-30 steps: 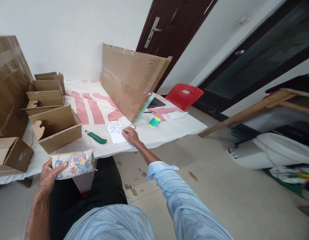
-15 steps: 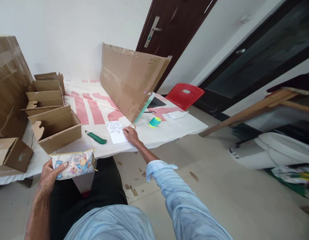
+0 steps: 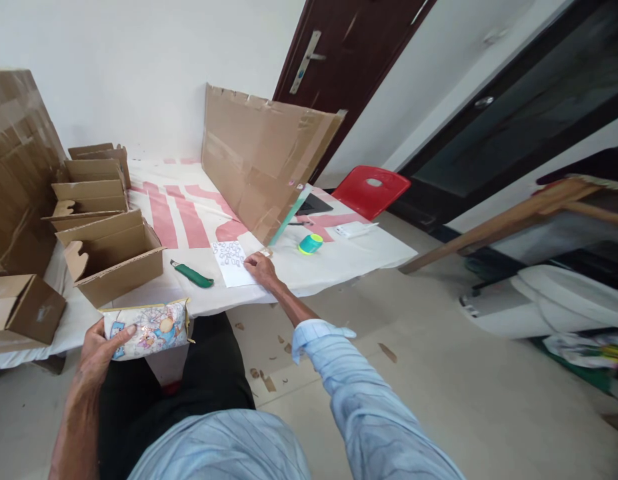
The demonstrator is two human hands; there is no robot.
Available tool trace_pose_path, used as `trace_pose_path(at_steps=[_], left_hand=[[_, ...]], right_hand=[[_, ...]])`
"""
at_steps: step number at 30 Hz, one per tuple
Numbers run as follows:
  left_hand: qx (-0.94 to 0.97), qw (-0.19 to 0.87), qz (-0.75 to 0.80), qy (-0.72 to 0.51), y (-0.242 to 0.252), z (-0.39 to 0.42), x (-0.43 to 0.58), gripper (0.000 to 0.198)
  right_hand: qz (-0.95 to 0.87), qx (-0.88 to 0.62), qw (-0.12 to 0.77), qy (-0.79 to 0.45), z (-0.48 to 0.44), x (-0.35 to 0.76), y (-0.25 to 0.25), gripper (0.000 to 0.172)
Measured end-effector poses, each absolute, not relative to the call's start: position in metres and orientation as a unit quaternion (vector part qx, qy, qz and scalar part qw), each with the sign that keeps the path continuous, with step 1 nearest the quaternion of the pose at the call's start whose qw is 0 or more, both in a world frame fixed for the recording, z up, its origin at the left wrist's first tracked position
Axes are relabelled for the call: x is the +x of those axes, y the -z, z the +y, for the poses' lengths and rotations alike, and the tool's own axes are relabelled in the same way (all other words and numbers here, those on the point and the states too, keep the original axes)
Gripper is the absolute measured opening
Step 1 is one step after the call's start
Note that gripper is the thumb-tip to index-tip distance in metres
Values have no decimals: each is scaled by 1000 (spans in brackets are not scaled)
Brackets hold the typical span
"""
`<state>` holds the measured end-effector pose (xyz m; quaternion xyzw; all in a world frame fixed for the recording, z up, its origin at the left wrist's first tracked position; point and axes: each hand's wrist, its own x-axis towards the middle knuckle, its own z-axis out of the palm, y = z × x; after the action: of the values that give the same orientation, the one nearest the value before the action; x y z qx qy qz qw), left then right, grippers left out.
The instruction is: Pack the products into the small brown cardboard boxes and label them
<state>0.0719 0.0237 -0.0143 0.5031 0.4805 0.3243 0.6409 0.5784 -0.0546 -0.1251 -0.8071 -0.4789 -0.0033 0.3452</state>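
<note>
My left hand [image 3: 99, 347] is wrapped round a white zip pouch [image 3: 151, 328] with colourful cartoon prints and a yellow-edged top, the thumb lying over its front. It is held just off the table's near edge, above my lap. My right hand [image 3: 261, 268] rests at the right edge of a white sheet [image 3: 233, 275] whose upper part bears many small dark outlined shapes. Its fingers are closed together at the paper, and anything between the tips is too small to tell. Left of the sheet lies a green utility knife [image 3: 192, 274].
Several open cardboard boxes [image 3: 121, 270] line the left of the table [image 3: 223, 303]. A large cardboard panel [image 3: 259, 157] stands upright at the back. To its right are a teal and yellow roll [image 3: 310, 244] and a red chair [image 3: 371, 190]. Cardboard scraps [image 3: 269, 384] litter the floor.
My right hand has shifted very slightly left over the edge of the sheet. The left hand and the pouch have stayed where they were.
</note>
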Motion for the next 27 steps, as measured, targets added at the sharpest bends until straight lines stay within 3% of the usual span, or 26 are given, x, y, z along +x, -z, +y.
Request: trace_pose_path(at_steps=[17,27], left_hand=[[496,648,477,-327,15,23,70,71],[489,642,490,-329,16,23,71,74]], right_hand=[[-452,-817,357,0,-39,582,131,17],[-508,-791,340,16,-43,583,132,9]])
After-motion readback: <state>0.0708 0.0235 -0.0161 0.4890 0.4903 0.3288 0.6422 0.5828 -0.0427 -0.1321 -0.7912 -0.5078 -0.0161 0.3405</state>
